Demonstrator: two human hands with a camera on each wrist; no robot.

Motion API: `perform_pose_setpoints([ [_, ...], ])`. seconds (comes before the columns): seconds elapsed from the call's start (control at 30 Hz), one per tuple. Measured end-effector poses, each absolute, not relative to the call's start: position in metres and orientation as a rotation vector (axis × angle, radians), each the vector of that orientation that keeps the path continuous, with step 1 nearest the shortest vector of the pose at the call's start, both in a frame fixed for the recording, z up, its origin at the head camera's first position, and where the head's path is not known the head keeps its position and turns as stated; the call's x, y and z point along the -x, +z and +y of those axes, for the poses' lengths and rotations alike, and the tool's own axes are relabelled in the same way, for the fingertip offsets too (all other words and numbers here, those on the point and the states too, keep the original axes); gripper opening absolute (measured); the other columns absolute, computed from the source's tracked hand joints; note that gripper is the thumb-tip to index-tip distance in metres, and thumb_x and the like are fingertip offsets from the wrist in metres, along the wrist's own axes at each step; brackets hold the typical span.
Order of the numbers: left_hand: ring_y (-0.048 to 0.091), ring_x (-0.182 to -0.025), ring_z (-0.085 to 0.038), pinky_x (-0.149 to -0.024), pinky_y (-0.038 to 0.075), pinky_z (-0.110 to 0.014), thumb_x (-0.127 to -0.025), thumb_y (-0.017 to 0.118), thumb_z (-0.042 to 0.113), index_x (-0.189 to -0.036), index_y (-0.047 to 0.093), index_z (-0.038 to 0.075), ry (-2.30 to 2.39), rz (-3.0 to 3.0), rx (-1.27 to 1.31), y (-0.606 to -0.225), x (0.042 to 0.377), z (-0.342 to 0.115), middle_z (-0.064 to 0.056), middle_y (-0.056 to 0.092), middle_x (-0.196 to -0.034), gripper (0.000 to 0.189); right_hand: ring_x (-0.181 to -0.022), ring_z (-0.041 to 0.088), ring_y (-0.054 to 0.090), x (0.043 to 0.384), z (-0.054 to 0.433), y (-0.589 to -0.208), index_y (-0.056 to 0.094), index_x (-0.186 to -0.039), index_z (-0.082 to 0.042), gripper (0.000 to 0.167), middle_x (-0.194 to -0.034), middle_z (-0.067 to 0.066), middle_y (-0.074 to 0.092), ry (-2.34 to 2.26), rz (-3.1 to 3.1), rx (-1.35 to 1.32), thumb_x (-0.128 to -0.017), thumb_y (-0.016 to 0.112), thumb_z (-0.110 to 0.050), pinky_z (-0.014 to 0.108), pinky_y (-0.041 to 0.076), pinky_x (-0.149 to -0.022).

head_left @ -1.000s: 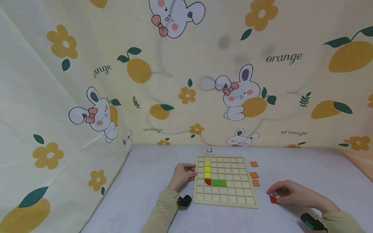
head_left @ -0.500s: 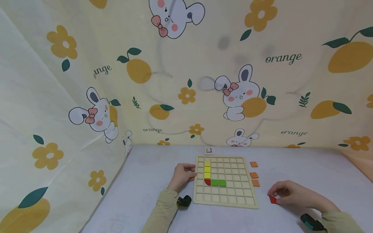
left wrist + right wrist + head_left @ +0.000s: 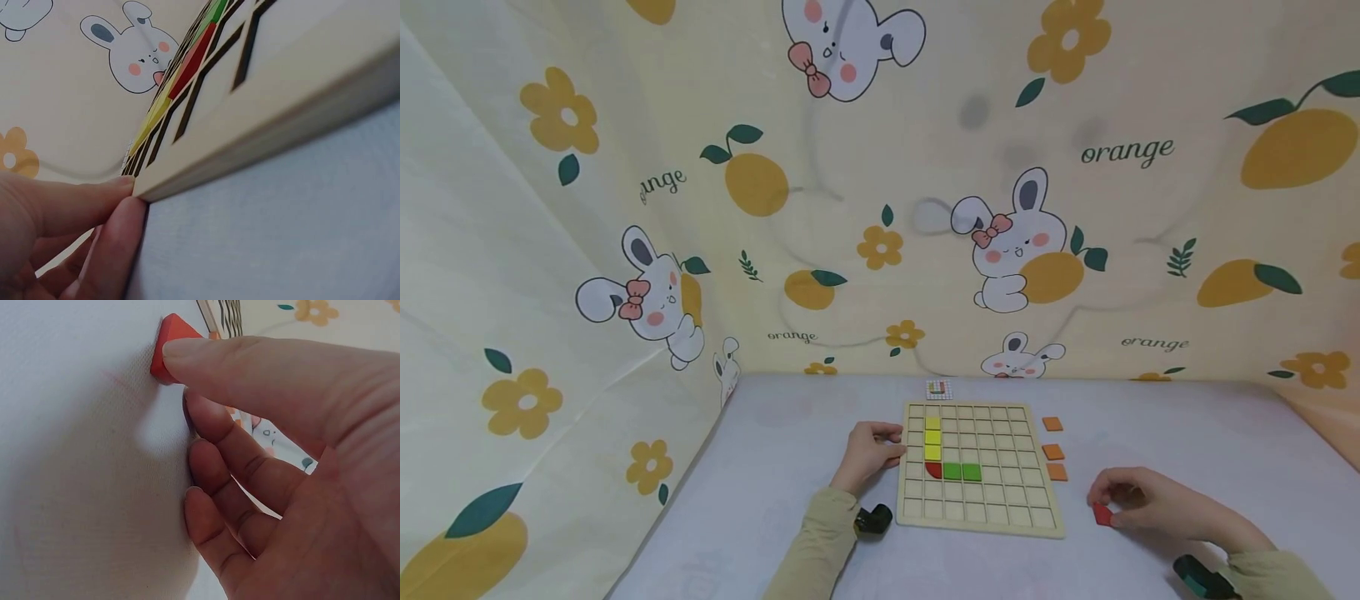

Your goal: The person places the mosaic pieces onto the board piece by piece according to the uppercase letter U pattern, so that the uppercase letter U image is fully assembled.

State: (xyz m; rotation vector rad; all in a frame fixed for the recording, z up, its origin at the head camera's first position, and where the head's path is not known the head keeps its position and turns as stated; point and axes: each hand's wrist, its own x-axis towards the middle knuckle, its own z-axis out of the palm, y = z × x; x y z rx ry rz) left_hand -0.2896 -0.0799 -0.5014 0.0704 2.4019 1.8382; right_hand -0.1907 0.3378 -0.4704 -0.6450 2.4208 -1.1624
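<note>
My left hand (image 3: 871, 454) is at the left edge of a wooden grid board (image 3: 1015, 490), fingertips and thumb touching its rim. In the left wrist view, two fingertips (image 3: 128, 181) meet the board's pale side. Several tiles lie in the grid: a column of yellow tiles (image 3: 932, 437), a red rounded tile (image 3: 934, 471) below it, and two green tiles (image 3: 962, 472) to its right. To the right of the board, my right hand (image 3: 1157, 504) pinches a small red tile (image 3: 178, 328) at the table surface; the thumb presses one face, and the other fingers are bent.
Three orange tiles (image 3: 1053, 452) lie in a line along the board's right side. A small printed pattern card (image 3: 939, 389) lies behind the board. The white-covered table (image 3: 760, 500) ends at a patterned cloth backdrop (image 3: 850, 333).
The red tile has turned slightly in my right fingers, which stay at nearly the same spot. My left hand and the tiles on the board hold their places. The head view shifts very slightly.
</note>
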Motion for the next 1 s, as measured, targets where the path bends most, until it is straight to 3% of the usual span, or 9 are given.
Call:
perform_pose_setpoints([
  [0.7, 0.06, -0.064, -0.011, -0.058, 0.057, -0.025, -0.077, 0.074, -0.006, -0.108, 0.07, 0.001, 1.804, 2.438, -0.063, -0.502, 0.29, -0.079, -0.007, 0.061, -0.089, 0.032, -0.079, 0.018, 0.056, 0.194, 0.338, -0.469, 0.059, -0.1, -0.003, 0.01, -0.091, 0.009, 0.06, -1.23, 2.402, 0.545, -0.09, 0.062, -0.003, 0.023, 0.05, -0.068],
  [1.0, 0.06, -0.065, -0.011, -0.058, 0.057, -0.025, -0.077, 0.074, -0.007, -0.107, 0.07, 0.001, 1.804, 2.436, -0.058, -0.502, 0.29, -0.079, -0.008, 0.061, -0.089, 0.032, -0.078, 0.016, 0.055, 0.202, 0.328, -0.47, 0.063, -0.106, -0.003, 0.018, -0.092, 0.008, 0.061, -1.253, 2.51, 0.487, -0.09, 0.065, -0.009, 0.024, 0.05, -0.065],
])
